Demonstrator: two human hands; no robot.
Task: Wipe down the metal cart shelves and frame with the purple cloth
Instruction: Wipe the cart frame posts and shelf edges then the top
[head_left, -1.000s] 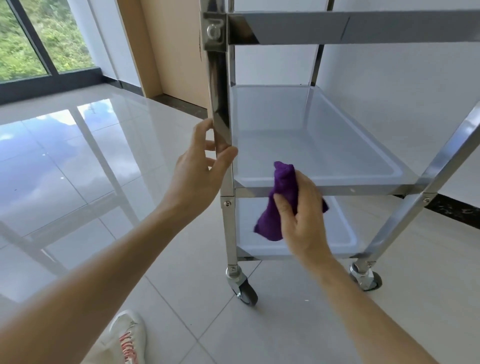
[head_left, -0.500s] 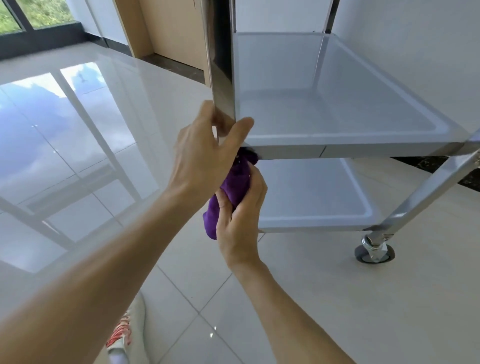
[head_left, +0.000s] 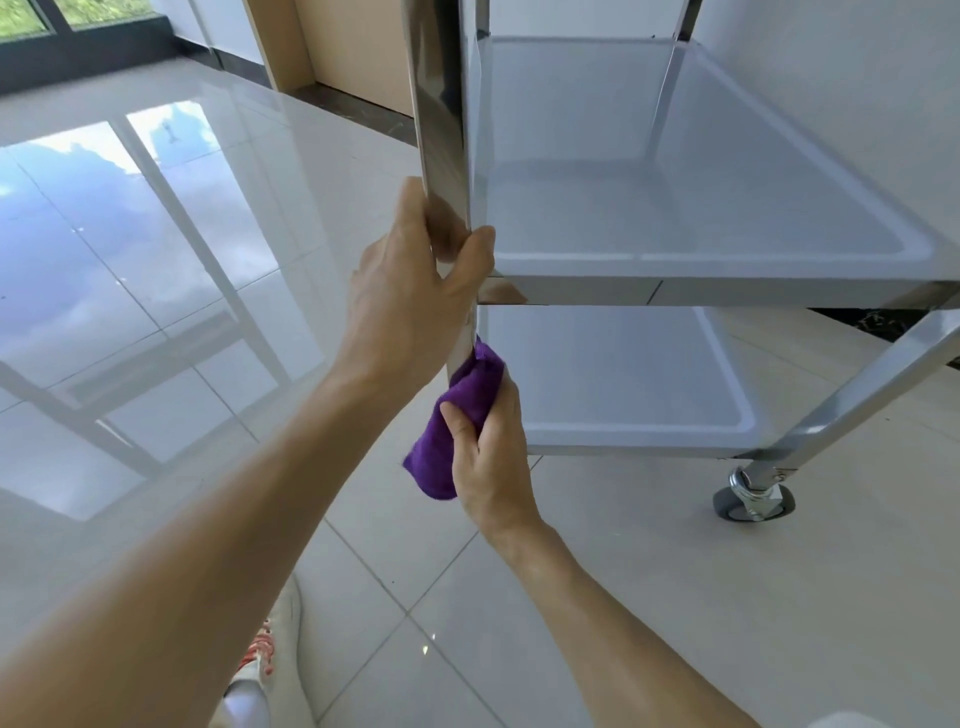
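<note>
Risk first: cart on castors, glossy tiled floor (head_left: 675, 597), so a hard downward rub could roll or swivel the whole frame. Steadied for now by left hand (head_left: 410, 291), wrapped round front-left upright post (head_left: 439, 104) just above middle shelf (head_left: 727, 265), thumb on the inner face, fingers curled behind. Right hand (head_left: 488, 457) clenched round purple cloth (head_left: 457, 415), bunched into a wad and pressed against the same post just below the left hand, between middle shelf and bottom shelf (head_left: 639, 436). Loose tail of cloth hanging beneath the fist.

Likely step: wiping down the lower stretch of the post. Shelves themselves looking dull and possibly not yet done; cannot tell from here.

Things that might go wrong:
- Wadded cloth touching only one narrow face of the post, leaving smears on the mirror-bright side.
- Knuckles catching the shelf corner or its bracket edge where post and rail meet.
- Hanging tail dragging onto the floor near the bottom, picking up grit.
- Rear castor (head_left: 753, 499) apparently unlocked, though lock state unclear; a loosened left grip would let the cart drift toward the wall.
</note>
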